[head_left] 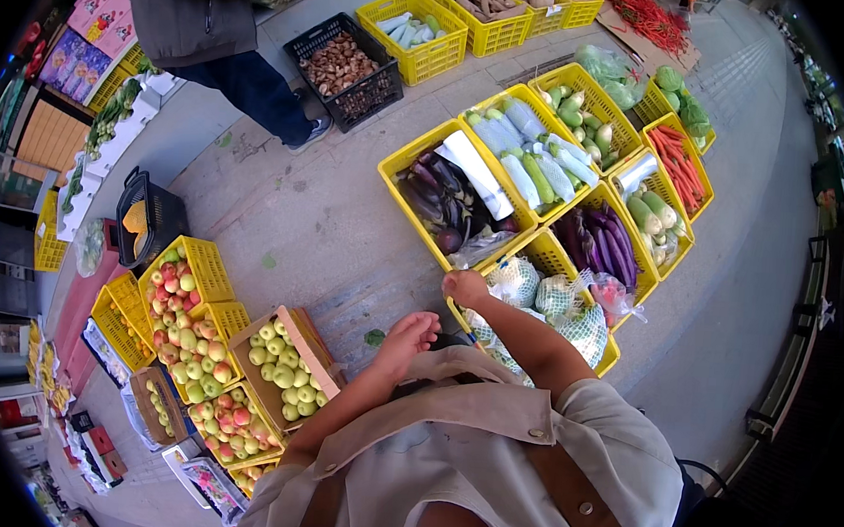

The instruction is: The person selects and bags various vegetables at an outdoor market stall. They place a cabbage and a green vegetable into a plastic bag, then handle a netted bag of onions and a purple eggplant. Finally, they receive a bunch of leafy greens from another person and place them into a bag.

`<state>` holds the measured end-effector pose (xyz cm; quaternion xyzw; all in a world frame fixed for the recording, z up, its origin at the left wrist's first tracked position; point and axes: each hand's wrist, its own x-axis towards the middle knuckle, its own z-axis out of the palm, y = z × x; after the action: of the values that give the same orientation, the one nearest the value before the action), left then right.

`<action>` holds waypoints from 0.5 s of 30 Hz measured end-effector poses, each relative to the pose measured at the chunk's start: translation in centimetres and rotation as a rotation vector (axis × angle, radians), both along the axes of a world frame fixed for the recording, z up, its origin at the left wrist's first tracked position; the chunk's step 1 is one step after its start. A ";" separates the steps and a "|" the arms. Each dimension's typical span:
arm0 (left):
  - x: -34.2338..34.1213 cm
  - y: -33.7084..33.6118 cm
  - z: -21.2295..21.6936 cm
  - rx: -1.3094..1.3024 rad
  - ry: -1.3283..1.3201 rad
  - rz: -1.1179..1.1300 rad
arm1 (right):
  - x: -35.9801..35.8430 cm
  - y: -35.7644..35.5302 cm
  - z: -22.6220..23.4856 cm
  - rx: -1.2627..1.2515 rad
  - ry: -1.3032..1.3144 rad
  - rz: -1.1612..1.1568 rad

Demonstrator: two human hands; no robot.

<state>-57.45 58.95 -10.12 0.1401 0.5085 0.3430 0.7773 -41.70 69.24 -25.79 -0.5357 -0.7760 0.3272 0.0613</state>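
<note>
My left hand [407,343] is held in front of my body, its fingers loosely bent and slightly apart with nothing in them. Closest to it is a cardboard box of green apples [285,368] on the left. My right hand [466,288] is closed into a fist at the near left corner of a yellow crate [611,357]. The inside of that fist is hidden, and I cannot tell whether it touches the rim. White netted round vegetables [584,333] fill this crate. Just beyond stands a crate of dark eggplants [436,195] with a white roll on top.
More yellow crates hold wrapped gourds [535,159], long purple eggplants [605,244] and carrots [674,165]. Apple crates [186,322] stand at left. A person in dark clothes [200,18] stands far left, near a black crate of brown produce [340,65]. Grey pavement [294,217] runs between the rows.
</note>
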 end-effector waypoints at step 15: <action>-3.7 18.5 -16.2 -0.434 -0.086 -0.253 | -0.3 30.8 -17.4 0.051 -0.569 -0.228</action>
<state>-61.14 77.43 -26.35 0.0176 0.5152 0.1313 0.8468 -41.97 100.01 -43.17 -0.6877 -0.7049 0.1354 -0.1085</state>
